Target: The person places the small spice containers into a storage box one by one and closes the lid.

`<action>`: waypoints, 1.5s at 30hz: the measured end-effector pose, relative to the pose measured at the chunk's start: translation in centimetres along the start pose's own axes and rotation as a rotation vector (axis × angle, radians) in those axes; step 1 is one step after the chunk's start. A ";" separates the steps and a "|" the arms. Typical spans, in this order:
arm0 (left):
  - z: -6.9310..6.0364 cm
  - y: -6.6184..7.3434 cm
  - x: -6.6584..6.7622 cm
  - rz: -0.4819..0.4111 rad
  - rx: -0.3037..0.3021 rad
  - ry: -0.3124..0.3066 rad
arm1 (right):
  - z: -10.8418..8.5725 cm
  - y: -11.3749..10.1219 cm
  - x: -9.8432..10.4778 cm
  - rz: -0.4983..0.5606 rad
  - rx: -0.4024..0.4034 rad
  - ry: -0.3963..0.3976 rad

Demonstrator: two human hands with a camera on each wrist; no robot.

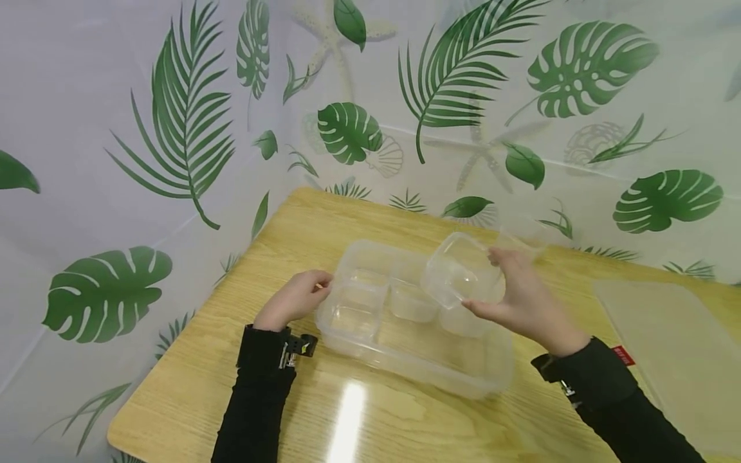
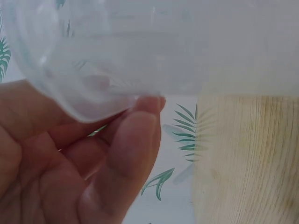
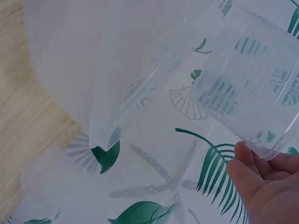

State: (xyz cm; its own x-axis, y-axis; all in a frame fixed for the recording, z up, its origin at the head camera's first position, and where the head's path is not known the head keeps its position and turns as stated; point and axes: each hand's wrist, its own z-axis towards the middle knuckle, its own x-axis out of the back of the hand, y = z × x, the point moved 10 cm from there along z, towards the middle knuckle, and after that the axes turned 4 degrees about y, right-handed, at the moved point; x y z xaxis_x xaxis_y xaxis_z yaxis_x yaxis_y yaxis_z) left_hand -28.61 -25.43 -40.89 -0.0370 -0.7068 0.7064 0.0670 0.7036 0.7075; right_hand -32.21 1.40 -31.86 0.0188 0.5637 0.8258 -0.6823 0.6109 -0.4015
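Your right hand (image 1: 523, 305) clasped a small box (image 1: 454, 273) above the large box (image 1: 399, 365), which sat on the table (image 1: 191, 389); your left hand (image 1: 297, 298) pinched the large box's left edge.

Surface (image 1: 191, 399): yellow-toned wood grain, near left corner rounded. A bright elongated reflection (image 1: 347, 421) sits toward the near edge.

Hanging (image 1: 35, 103): white sheeting, observed behind the far edge of the surface and along its left side, faint creases noted. Printed pattern recorded as follows: green palm frond (image 1: 188, 122) at upper left, a second frond (image 1: 457, 71) upper centre, broad split leaf (image 1: 110, 292) at lower left, pale starfish (image 1: 332, 42) near the top, and grey scallop shell (image 1: 386, 157) below it.

Right side of surface: flat translucent panel (image 1: 671, 334), lying flat, corner rounded. Small red tag (image 1: 623, 355), pale marking, illegible, at the panel's left edge.
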 end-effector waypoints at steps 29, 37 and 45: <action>-0.2 0.2 -0.4 0.019 -0.011 -0.016 | -3.7 -3.7 -4.6 0.046 0.106 -0.230; -0.3 0.5 -0.2 0.038 -0.015 -0.013 | -3.9 -3.4 -6.4 0.011 0.122 -0.253; -0.4 0.7 -0.1 0.043 -0.009 -0.013 | -4.2 -2.5 -7.6 0.031 0.058 -0.335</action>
State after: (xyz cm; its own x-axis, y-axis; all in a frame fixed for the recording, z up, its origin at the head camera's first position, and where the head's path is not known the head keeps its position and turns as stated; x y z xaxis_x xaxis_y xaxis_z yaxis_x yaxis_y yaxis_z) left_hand -28.13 -24.90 -40.51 -0.0470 -0.6751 0.7363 0.0778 0.7324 0.6764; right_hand -27.55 -2.08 -38.77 -0.2371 0.3621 0.9015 -0.7197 0.5578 -0.4134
